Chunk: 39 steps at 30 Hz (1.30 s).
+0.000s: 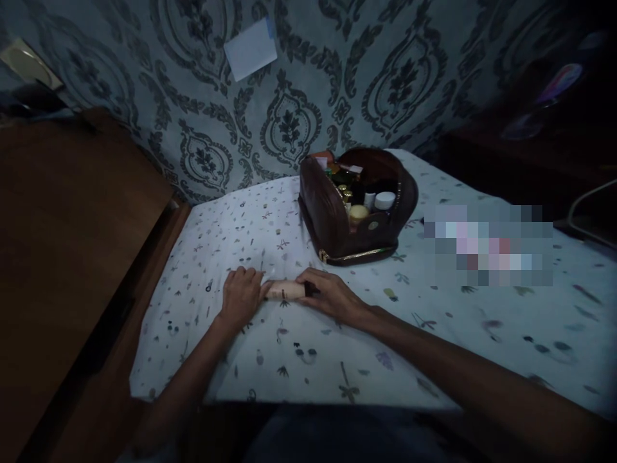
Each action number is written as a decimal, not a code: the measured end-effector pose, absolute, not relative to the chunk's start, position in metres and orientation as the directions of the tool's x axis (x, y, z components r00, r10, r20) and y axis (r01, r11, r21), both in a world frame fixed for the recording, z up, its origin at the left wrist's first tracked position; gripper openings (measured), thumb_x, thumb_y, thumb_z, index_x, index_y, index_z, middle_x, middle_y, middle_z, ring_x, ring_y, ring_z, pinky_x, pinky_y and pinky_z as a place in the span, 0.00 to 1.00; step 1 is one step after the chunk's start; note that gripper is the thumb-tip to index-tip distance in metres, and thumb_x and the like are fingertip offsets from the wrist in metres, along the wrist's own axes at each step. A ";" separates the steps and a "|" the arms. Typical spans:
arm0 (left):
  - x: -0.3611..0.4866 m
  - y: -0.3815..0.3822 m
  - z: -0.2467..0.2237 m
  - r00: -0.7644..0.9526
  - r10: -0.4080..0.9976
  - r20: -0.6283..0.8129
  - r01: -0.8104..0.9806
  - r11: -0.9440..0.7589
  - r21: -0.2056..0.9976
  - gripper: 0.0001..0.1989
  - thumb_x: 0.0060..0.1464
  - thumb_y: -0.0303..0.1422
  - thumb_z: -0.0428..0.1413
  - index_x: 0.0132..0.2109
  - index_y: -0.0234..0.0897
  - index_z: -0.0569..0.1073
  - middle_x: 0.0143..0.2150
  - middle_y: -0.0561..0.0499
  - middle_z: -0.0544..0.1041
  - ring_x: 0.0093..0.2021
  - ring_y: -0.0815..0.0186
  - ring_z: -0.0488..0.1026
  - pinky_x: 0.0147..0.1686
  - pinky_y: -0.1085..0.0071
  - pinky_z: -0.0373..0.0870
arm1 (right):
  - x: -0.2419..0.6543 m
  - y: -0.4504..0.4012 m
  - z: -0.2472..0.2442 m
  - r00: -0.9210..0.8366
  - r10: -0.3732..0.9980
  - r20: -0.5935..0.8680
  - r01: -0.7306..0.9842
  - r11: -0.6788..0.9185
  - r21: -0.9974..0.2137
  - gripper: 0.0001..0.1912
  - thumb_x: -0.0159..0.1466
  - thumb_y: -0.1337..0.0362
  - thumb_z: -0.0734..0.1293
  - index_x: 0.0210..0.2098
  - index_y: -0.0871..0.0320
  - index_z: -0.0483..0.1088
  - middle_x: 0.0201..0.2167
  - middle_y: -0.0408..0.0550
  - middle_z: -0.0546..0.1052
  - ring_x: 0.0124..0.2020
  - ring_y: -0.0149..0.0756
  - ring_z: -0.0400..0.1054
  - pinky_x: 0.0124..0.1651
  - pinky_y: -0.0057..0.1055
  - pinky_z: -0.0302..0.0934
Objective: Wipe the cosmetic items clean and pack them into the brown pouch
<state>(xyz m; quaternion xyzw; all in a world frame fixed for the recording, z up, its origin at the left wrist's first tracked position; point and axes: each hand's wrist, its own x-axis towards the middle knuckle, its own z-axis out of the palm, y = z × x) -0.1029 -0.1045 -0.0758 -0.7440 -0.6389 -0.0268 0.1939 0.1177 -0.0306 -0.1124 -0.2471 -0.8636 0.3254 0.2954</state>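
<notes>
A beige bottle [285, 290] with a dark cap lies sideways between my two hands, low over the patterned white cloth [270, 360]. My left hand [241, 294] has its fingers closed on the bottle's left end. On the other side, the fingers of my right hand [332, 294] are wrapped round the dark cap end. Behind my right hand stands a brown leather bag [328, 222], unzipped at the top, with jars and small bottles inside, among them a white-lidded jar [384, 200] and a yellowish-lidded one [358, 214].
A pixelated patch [486, 244] hides something right of the bag. Brown wooden furniture [72, 244] borders the cloth on the left. The patterned wall [289, 122] rises behind, with a white card [250, 50] on it. A dim bottle [562, 83] is at the upper right.
</notes>
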 end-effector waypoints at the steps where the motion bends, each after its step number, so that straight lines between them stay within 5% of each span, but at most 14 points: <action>1: -0.107 -0.106 -0.075 0.169 0.943 0.287 0.962 -0.095 -0.256 0.14 0.65 0.39 0.47 0.39 0.37 0.74 0.34 0.45 0.74 0.39 0.57 0.68 0.41 0.61 0.60 | 0.118 -0.030 -0.112 -0.706 0.620 0.342 0.237 0.663 -0.711 0.10 0.58 0.68 0.70 0.40 0.56 0.68 0.37 0.46 0.74 0.37 0.35 0.70 0.38 0.30 0.62; 12: -0.139 -0.104 -0.079 0.010 0.960 0.279 0.977 0.050 -0.206 0.17 0.65 0.41 0.47 0.34 0.36 0.74 0.33 0.45 0.77 0.37 0.58 0.72 0.28 0.69 0.59 | 0.117 -0.030 -0.113 -0.710 0.615 0.343 0.210 0.651 -0.730 0.09 0.60 0.66 0.70 0.40 0.58 0.69 0.37 0.47 0.75 0.36 0.36 0.69 0.38 0.30 0.63; 22: -0.143 -0.066 -0.073 0.145 0.864 0.483 0.978 -0.050 -0.205 0.19 0.66 0.38 0.45 0.30 0.38 0.72 0.28 0.46 0.75 0.33 0.60 0.72 0.30 0.69 0.62 | 0.118 -0.024 -0.120 -0.561 0.628 0.540 0.222 0.742 -0.632 0.12 0.60 0.71 0.68 0.42 0.57 0.66 0.41 0.52 0.74 0.44 0.42 0.69 0.46 0.37 0.65; 30: -0.154 -0.098 -0.092 0.245 0.841 0.483 0.958 -0.135 -0.251 0.17 0.67 0.36 0.44 0.33 0.38 0.72 0.32 0.47 0.75 0.35 0.60 0.70 0.33 0.68 0.65 | 0.123 -0.029 -0.113 -0.706 0.582 0.404 0.263 0.745 -0.613 0.10 0.60 0.67 0.70 0.40 0.58 0.67 0.38 0.49 0.72 0.40 0.39 0.67 0.40 0.33 0.63; 36: -0.144 -0.116 -0.074 0.059 0.950 0.305 0.979 0.003 -0.202 0.15 0.66 0.36 0.44 0.36 0.38 0.72 0.35 0.46 0.76 0.39 0.59 0.72 0.34 0.67 0.66 | 0.122 -0.027 -0.104 -0.727 0.619 0.298 0.401 0.735 -0.547 0.12 0.59 0.58 0.71 0.38 0.60 0.72 0.36 0.51 0.73 0.42 0.44 0.65 0.45 0.38 0.61; 39: -0.126 -0.113 -0.062 -0.043 0.940 0.339 0.992 0.081 -0.098 0.13 0.67 0.35 0.43 0.44 0.37 0.71 0.38 0.46 0.77 0.41 0.58 0.72 0.36 0.66 0.67 | 0.122 -0.025 -0.104 -0.728 0.628 0.274 0.426 0.729 -0.536 0.12 0.60 0.56 0.70 0.36 0.59 0.74 0.36 0.51 0.73 0.41 0.43 0.66 0.43 0.37 0.61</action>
